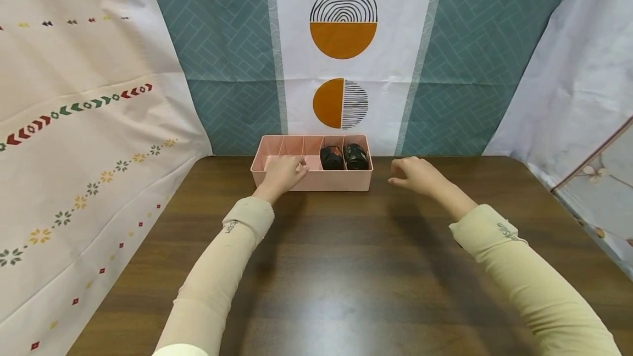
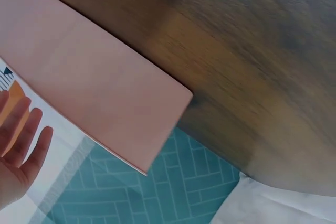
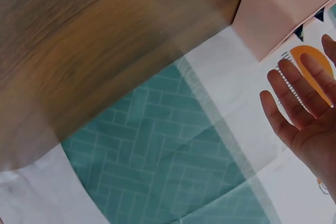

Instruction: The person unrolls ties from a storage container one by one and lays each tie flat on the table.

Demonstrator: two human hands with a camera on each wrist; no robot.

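A pink divided organizer box (image 1: pixel 336 182) stands at the far edge of the table. In its two right-hand compartments sit a dark bundle with an orange patch (image 1: pixel 332 158) and a dark patterned bundle (image 1: pixel 355 157), both looking like rolled cloth. My left hand (image 1: pixel 284 172) hovers over the box's left front, overlapping its rim in the head view; its fingers (image 2: pixel 21 129) are relaxed and hold nothing. To the right of the box, above the table, my right hand (image 1: pixel 417 173) hangs with loosely bent fingers (image 3: pixel 286 93) and nothing in them.
The brown wooden table (image 1: pixel 316 268) spreads out in front of the box. Behind it hangs a teal and white patterned cloth (image 1: pixel 232 70). White printed cloths flank the table, one on the left (image 1: pixel 74 180) and one on the right (image 1: pixel 588 70).
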